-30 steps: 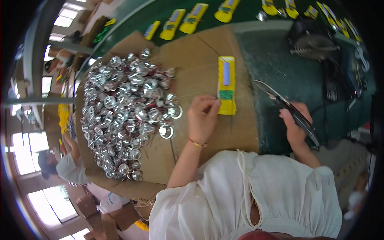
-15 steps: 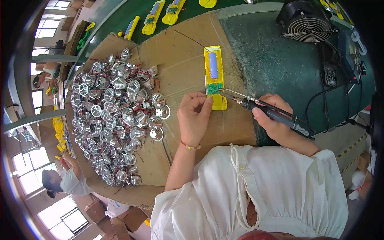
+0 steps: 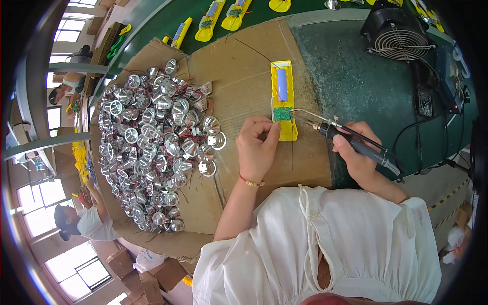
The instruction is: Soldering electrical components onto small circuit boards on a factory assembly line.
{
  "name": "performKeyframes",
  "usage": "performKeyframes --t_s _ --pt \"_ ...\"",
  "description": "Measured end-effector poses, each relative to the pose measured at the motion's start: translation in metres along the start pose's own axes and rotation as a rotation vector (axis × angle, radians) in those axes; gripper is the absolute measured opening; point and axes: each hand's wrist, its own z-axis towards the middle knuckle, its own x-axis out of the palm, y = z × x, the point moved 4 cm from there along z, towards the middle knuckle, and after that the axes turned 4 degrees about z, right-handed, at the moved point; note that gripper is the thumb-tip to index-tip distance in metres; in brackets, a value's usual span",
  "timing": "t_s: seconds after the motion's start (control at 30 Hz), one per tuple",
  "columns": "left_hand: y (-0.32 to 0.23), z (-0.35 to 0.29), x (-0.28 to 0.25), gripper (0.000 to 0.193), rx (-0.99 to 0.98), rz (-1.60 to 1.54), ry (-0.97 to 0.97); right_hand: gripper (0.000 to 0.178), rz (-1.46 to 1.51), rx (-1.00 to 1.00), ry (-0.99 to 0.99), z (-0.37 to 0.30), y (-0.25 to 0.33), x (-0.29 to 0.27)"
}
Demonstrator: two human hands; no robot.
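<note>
A long yellow plastic housing (image 3: 288,133) lies on the cardboard in front of me, holding a blue cylindrical battery (image 3: 282,85) and a small green circuit board (image 3: 282,114). Thin dark wires stick out past both its ends. My left hand (image 3: 258,147) is closed at the board's lower left corner, thumb and forefinger pinched; what is between them is too small to make out. My right hand (image 3: 360,152) grips a dark soldering iron (image 3: 363,148) with a thin metal feed tube along it. Its tip and the tube's end reach the board's right side.
Shiny reflector cups (image 3: 152,142) with red and black wires are heaped left on the cardboard sheet (image 3: 239,76). More yellow housings (image 3: 209,21) lie at the far edge. A black fan (image 3: 399,38) stands at the far right, near cables. Another person (image 3: 86,221) sits at left.
The whole view has shifted slightly, so everything sits a little further right. Both hands keep nearly the same hold, with the iron still at the board.
</note>
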Motion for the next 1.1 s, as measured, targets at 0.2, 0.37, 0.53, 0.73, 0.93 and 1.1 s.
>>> performKeyframes --t_s 0.2,0.37,0.53,0.73,0.93,1.1 --pt "-0.001 0.001 -0.003 0.01 -0.01 0.016 -0.01 0.016 -0.005 0.017 0.004 -0.001 -0.005 0.001" --pt "-0.006 0.004 -0.006 0.012 -0.092 0.004 0.09 0.015 0.003 0.053 0.032 0.002 -0.007 0.007" --pt "-0.011 0.015 -0.009 0.013 0.01 0.08 0.12 0.014 0.061 0.073 0.011 0.009 -0.003 0.012" --pt "-0.031 0.019 -0.017 0.011 0.099 0.181 0.043 0.015 0.072 0.094 -0.014 0.011 -0.004 0.009" --pt "-0.016 0.02 -0.015 0.016 -0.215 -0.061 0.122 0.015 0.081 0.108 0.021 0.012 -0.002 0.01" --pt "-0.02 0.024 -0.009 0.037 -0.136 0.114 0.168 0.014 0.049 0.1 0.024 0.013 -0.007 0.011"
